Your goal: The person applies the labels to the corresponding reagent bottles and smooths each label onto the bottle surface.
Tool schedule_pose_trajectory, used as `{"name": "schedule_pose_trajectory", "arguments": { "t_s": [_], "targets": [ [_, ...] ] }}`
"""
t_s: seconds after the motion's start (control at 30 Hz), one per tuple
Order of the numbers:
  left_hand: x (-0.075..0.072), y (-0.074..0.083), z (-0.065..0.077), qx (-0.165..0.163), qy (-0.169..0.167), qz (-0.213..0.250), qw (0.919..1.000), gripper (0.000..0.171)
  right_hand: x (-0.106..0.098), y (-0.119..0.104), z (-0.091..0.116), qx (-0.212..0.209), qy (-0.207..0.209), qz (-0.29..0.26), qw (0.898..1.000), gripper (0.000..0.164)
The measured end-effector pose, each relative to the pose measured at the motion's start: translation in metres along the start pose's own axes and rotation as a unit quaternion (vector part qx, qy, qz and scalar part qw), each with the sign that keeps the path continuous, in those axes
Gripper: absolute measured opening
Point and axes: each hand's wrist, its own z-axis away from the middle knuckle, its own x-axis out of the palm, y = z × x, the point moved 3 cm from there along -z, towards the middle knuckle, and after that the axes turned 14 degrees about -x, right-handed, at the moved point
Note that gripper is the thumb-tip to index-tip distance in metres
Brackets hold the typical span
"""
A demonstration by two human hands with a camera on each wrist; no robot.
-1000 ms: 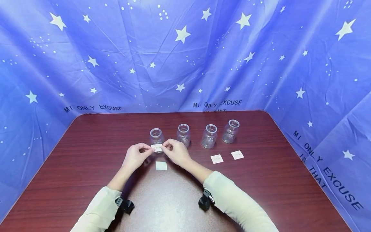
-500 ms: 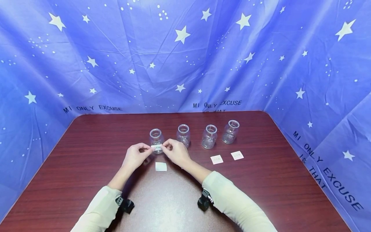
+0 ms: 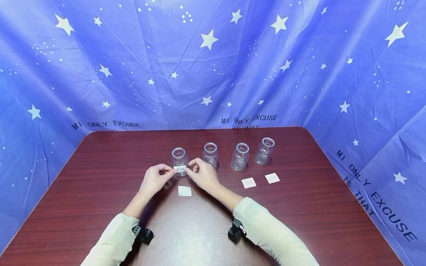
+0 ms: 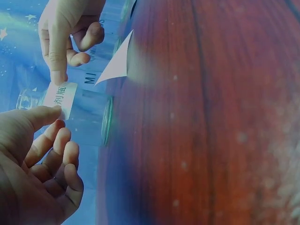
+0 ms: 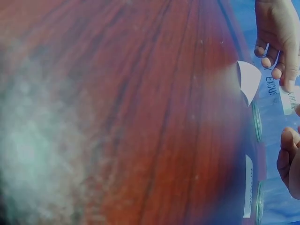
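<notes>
A white label (image 3: 180, 169) with printed characters lies across the front of the leftmost clear glass jar (image 3: 178, 157), which stands upright. My left hand (image 3: 156, 180) pinches the label's left end, thumb on its face and index fingertip close behind. From the other side, my right hand (image 3: 203, 174) presses the right end with the thumb, its index finger raised apart. In the left wrist view both thumbs touch the label (image 4: 65, 98) on the jar (image 4: 89, 112). A blank paper square (image 3: 184, 191) with curled edges sits on the table just in front.
Three more glass jars stand to the right: one beside my right hand (image 3: 210, 149), then a jar (image 3: 240, 157) and a jar (image 3: 265, 151). Two printed labels, a nearer label (image 3: 249, 183) and a farther label (image 3: 272, 178), lie before them. A starry blue curtain (image 3: 213, 74) surrounds the table (image 3: 299, 207).
The label, tilted face up a second ago, now stands flatter against the jar. My right index finger has lifted off its end, leaving the thumb there. The left hand has stayed put.
</notes>
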Motion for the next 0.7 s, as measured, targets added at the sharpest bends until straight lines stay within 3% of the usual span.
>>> {"name": "schedule_pose_trajectory", "arguments": {
  "t_s": [0.23,0.4,0.57,0.7],
  "targets": [
    [-0.0020,-0.0016,-0.0022,-0.015,-0.005,0.007,0.9998,0.022,-0.0009,-0.0003,0.0019,-0.005,0.001,0.002,1.000,0.035],
    [-0.0018,-0.0051,-0.0059,-0.021,-0.019,0.046,0.9986,0.034,-0.0008,-0.0020,0.0001,-0.001,-0.016,0.008,1.000,0.043],
    [0.0004,-0.0076,-0.0093,0.014,-0.058,0.108,0.9924,0.054,0.0012,-0.0045,-0.0032,0.006,-0.032,0.011,0.999,0.053],
    [0.0019,-0.0043,-0.0086,0.031,-0.083,0.125,0.9883,0.056,0.0027,-0.0058,-0.0054,0.008,-0.047,0.002,0.999,0.065]
  ]
}}
